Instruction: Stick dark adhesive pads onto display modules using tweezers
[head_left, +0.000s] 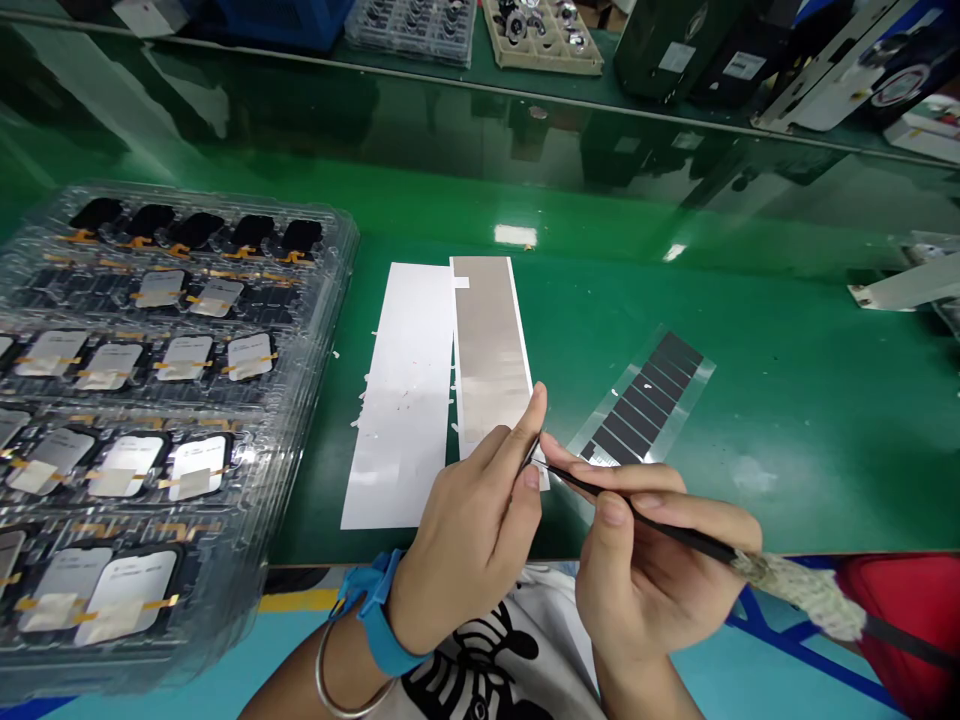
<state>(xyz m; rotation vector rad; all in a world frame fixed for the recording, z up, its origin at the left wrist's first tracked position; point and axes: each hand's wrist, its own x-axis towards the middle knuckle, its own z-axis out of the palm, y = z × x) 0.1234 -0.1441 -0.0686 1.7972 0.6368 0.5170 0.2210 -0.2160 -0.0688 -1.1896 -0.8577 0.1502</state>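
A glossy green counter fills the view, with trays and dark equipment along its far edge. At the left sits a stack of clear plastic trays holding rows of small flat parts, some black, some silver with amber tabs. In the middle of the counter lie two long strips side by side and touching — a white sheet on the left and a grey, metallic-looking sheet on the right. Further right, lying at a slant and near the hands, is a clear strip of black rectangular stickers.

Both hands meet at the near edge of the counter, just over the grey sheet's near end. The left hand, with a blue wristband and a metal bangle, has its fingers nearly closed, thumb and forefinger pinched narrowly together at the tip of the tweezers; whether a tiny piece sits between them is too small to tell. The right hand grips the black tweezers — fingers closed around the shaft like a pen, the point aimed left into the left hand's fingertips. The tweezers' rear end is wrapped in pale, fuzzy material.
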